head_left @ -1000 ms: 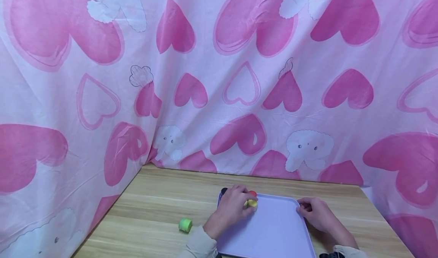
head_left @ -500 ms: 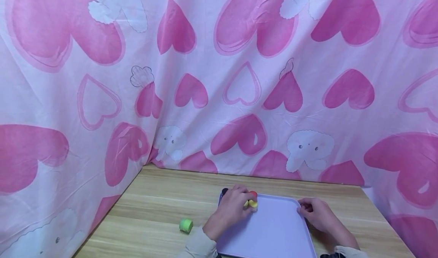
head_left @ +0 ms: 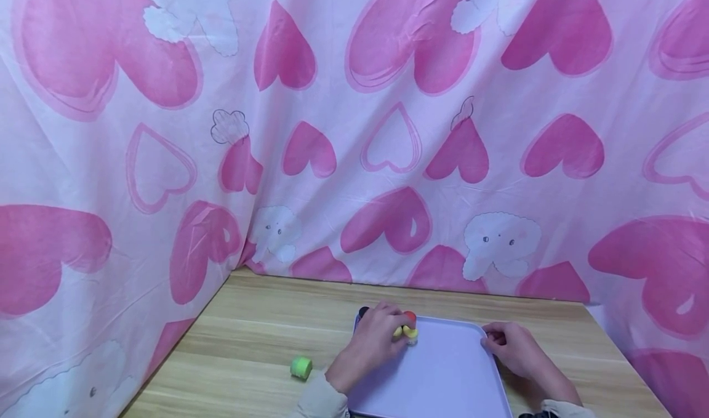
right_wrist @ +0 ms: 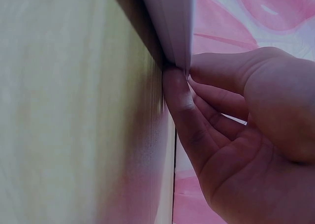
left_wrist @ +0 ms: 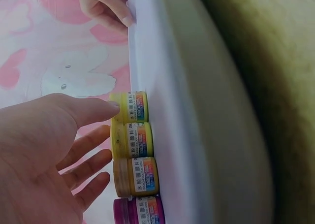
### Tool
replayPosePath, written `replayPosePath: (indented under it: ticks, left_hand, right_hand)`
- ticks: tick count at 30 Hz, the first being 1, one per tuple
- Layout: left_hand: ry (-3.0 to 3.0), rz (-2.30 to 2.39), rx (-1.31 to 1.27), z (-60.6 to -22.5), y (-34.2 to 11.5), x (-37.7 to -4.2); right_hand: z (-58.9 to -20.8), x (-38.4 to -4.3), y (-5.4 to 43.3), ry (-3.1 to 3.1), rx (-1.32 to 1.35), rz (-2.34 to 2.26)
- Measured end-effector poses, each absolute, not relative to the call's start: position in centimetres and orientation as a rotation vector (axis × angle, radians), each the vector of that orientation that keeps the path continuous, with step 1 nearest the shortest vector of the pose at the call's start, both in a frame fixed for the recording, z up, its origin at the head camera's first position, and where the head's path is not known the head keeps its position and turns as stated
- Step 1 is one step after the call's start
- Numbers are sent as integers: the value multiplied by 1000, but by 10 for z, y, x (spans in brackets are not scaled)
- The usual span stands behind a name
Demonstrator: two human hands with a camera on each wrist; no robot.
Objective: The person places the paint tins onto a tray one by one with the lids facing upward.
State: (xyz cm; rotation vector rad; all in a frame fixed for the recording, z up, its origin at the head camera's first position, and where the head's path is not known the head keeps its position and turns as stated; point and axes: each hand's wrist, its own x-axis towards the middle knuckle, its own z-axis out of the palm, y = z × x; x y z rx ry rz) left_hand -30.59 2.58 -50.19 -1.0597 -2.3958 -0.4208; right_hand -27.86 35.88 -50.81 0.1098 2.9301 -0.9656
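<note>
My left hand (head_left: pixel 378 332) is over the far left corner of the lilac tray (head_left: pixel 443 369), its thumb and forefinger pinching a yellow paint jar (left_wrist: pixel 130 107). In the left wrist view, that jar heads a row with another yellow jar (left_wrist: pixel 132 140), an ochre jar (left_wrist: pixel 136 176) and a purple jar (left_wrist: pixel 139 210). The three other fingers are loosely bent beside the lids. At the tray's right edge, my right hand (head_left: pixel 515 350) pinches the rim (right_wrist: pixel 179 37) between thumb and forefinger, with one fingertip beneath it.
A red-topped jar (head_left: pixel 410 315) and a black-topped jar (head_left: pixel 364 311) stand at the tray's far left. One green jar (head_left: pixel 301 367) sits on the wooden table (head_left: pixel 249 319), left of the tray. A pink heart-print curtain (head_left: pixel 388 221) closes off the back and sides.
The yellow jar under my left hand has shifted slightly toward me, showing more of its side. My right hand stays at the tray's rim.
</note>
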Motion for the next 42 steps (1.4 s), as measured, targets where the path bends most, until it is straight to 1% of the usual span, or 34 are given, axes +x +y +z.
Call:
replayPosePath:
  ticks: [10,17,33,42]
  left_hand:
    - [-2476,-477,-986,-495,9,-296]
    - [-2504,-560,-984,-488,-12,-290]
    - [-2593,-578,-875,-487,-55,-290]
    - [-2655,-753,-855,-487,-77,-286]
  right_hand:
    - [-508,-278,359,2937,104,-963]
    - [-509,-273,359,2995,18,-982]
    - [-508,-274,358,3012,28,-987]
    - [-510,-276,357,2972,60,-1048]
